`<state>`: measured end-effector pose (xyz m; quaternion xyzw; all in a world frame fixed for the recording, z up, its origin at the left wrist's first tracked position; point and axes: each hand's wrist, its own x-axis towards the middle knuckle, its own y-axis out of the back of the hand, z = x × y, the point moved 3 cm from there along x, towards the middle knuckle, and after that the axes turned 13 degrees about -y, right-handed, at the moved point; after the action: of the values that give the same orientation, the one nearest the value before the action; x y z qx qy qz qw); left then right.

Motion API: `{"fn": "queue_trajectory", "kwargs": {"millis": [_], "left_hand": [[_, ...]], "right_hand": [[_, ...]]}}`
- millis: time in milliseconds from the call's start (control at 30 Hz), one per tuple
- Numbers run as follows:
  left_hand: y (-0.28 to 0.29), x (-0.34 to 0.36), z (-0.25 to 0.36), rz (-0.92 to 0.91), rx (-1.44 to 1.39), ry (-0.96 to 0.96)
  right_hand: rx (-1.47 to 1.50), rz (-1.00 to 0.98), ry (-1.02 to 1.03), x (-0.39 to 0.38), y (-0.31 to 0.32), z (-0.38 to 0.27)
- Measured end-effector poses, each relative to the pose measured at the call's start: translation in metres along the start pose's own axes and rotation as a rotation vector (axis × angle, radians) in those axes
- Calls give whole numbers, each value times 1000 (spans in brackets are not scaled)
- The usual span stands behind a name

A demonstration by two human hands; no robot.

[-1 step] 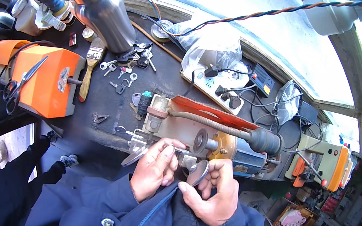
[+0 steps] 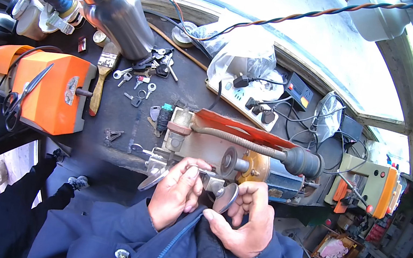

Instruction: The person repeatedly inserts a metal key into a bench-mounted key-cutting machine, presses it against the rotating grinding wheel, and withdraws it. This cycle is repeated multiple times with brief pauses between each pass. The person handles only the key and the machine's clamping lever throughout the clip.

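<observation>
A key-cutting machine (image 2: 285,183) with a blue and yellow motor stands at the bench's near edge, in front of me. My left hand (image 2: 178,192) is closed in a pinch at its metal clamp; whatever lies between the fingertips is too small to make out. My right hand (image 2: 246,220) curls around the edge of a round metal knob (image 2: 226,198) below the clamp, thumb low and fingers beside it. Another round knob (image 2: 153,179) sticks out left of my left hand. Just above the hands is the cutting wheel (image 2: 228,160), with a ribbed hose (image 2: 242,142) behind it.
Loose keys (image 2: 139,88), a brush (image 2: 103,76) and a steel bottle (image 2: 124,17) are on the bench. Scissors (image 2: 26,93) rest on an orange machine (image 2: 61,96) at left. Behind are a power strip (image 2: 240,104) and cables. Another person (image 2: 0,220) is at lower left.
</observation>
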<state>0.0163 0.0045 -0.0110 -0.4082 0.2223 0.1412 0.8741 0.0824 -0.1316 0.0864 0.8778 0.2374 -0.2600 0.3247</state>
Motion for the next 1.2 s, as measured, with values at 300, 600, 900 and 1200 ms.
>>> {"fn": "queue_trajectory", "kwargs": {"millis": [300,600,900,1200], "left_hand": [[3,2,2,-33,-1,51],[4,2,5,-70,34,66],[4,3,7,-45,36,76],[6,3,9,-48,66,107]], "right_hand": [[-295,-49,271,7,21,-26],[-530,-60,316,12,27,-48],[-544,-204,59,20,19,-38],[1284,-736,-698,6,-31,6]]}}
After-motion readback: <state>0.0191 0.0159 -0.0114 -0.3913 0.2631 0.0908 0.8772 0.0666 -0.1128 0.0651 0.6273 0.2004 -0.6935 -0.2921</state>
